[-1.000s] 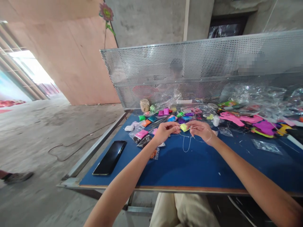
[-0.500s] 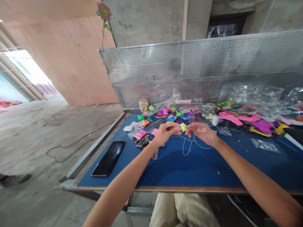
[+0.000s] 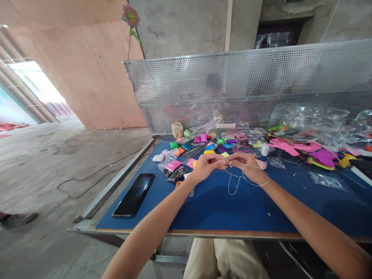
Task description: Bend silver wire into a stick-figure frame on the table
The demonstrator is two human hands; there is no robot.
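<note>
My left hand (image 3: 207, 167) and my right hand (image 3: 247, 166) meet fingertip to fingertip above the blue table (image 3: 232, 205). Both pinch a thin pale thread (image 3: 236, 183) that hangs between them in a loop and also curls round my right wrist. A small yellow-green packet (image 3: 224, 154) lies just behind the fingertips. What the fingers press at the very tips is too small to make out.
A black phone (image 3: 134, 198) lies near the table's left edge. Several small coloured packets (image 3: 203, 144) and pink and purple cut-out shapes (image 3: 302, 149) with clear plastic bags (image 3: 322, 120) crowd the back. A perforated metal screen (image 3: 232, 81) stands behind, with people seated beyond it.
Both hands have drawn closer together and slightly towards me; the hanging thread loop has shifted right with them. The yellow-green packet now lies behind the fingers rather than between them.
</note>
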